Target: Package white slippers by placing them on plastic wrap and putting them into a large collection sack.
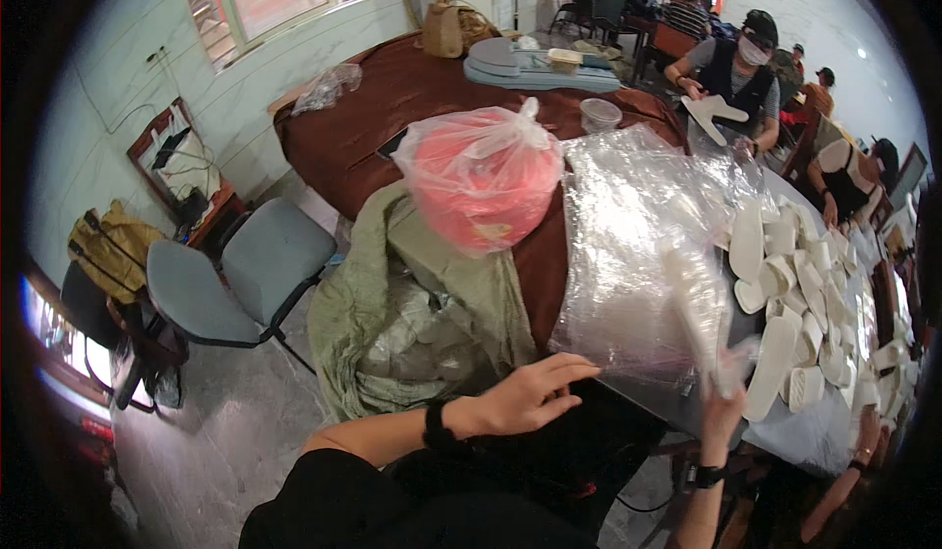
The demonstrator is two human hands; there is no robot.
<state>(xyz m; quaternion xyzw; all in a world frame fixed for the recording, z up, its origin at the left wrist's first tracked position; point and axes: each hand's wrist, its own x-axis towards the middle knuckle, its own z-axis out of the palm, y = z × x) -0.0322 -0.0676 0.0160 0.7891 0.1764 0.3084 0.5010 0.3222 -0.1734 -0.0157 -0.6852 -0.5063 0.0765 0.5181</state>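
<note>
My left hand (538, 392) is held out near the table's front edge, fingers stretched and apart, with nothing in it. It is beside the near edge of a stack of clear plastic bags (613, 284). My right hand (724, 407) is closed on the end of a pale slipper (695, 289), which seems to be wrapped in clear plastic. Motion smears both the slipper and the fingers. Off-white slippers (775, 353) are heaped on the table to the right of this hand, some sole up, others on their sides.
A knotted clear bag of pink things (481, 181) sits left of the plastic stack. Below it is an open green woven sack (358, 304) with clear plastic inside. Grey chairs (275, 264) stand at left. Across the table a masked person (731, 73) holds a white slipper sole (714, 112).
</note>
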